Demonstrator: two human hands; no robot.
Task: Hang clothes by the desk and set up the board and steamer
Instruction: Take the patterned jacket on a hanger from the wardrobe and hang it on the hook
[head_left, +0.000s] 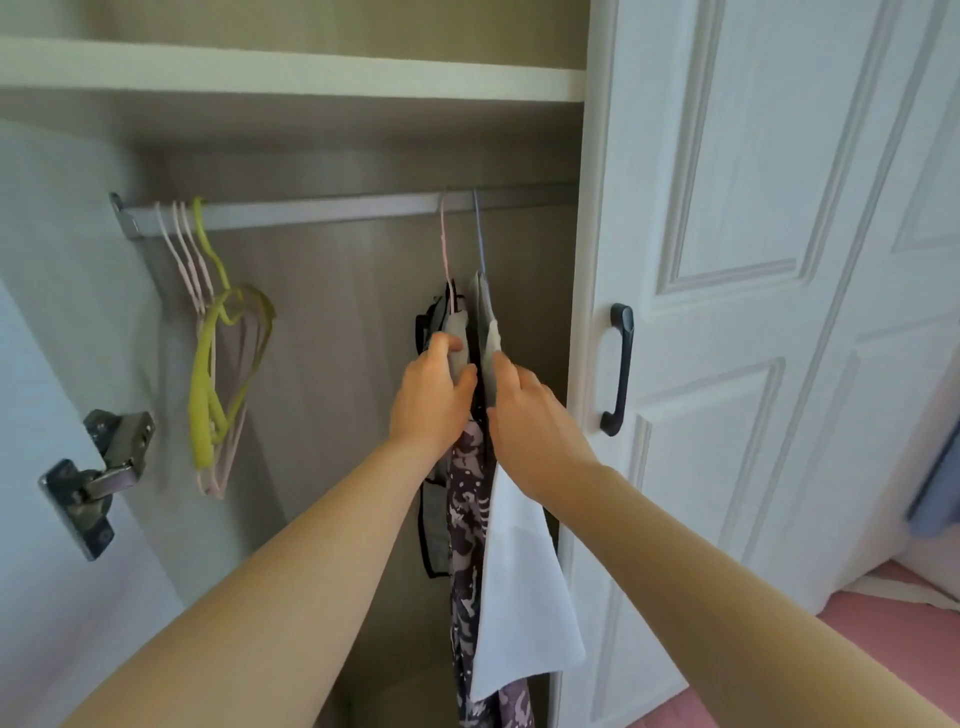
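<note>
At the centre of the frame, the left hand (434, 397) curls its fingers round the grey padded shoulder of a garment (457, 343) hanging from a pink hanger (444, 244) on the silver wardrobe rail (322, 210). Just beside it, the right hand (530, 421) grips a second grey-shouldered garment (488, 332) on a blue-grey hanger (479, 234). A dark patterned cloth (467, 519) and a white cloth (519, 571) hang below. Empty yellow and pink hangers (218, 353) cluster at the upper left.

What Things Are Made Of

The rail (332, 210) is smooth grey metal. The hinge (96, 475) is shiny metal. The empty hangers (218, 364) look like plastic. The clothes (511, 571) are soft cloth. The door (779, 312) is smooth white, its handle (618, 369) dark and matt.
</note>
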